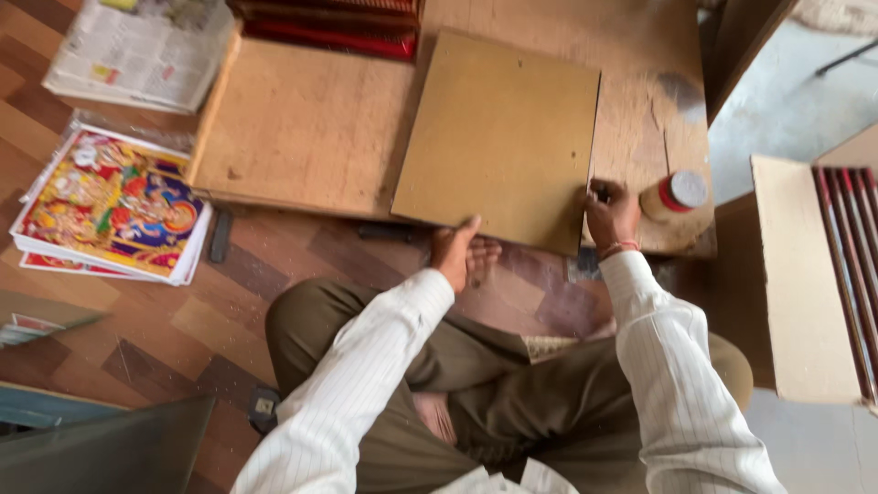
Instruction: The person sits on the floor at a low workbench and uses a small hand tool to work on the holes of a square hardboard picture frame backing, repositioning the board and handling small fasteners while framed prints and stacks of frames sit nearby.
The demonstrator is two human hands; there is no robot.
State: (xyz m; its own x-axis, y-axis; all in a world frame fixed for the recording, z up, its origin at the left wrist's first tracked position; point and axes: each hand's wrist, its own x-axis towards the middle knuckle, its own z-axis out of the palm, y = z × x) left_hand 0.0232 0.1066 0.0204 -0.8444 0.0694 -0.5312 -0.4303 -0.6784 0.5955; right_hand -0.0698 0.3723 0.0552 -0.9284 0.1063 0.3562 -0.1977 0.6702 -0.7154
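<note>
Patchwork wood-look floor (183, 338) (worn), low wooden worktable (302, 128).

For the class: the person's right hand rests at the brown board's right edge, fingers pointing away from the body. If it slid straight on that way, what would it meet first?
Probably nothing soon: past the right hand lies bare worktop alongside the brown board. The red-banded jar sits off to its right, likely outside that line.

Soft daylight, brightest at the upper right beyond the right hand (611, 218); shadows faint. Motion blur softens everything, worst toward the frame edges.
</note>
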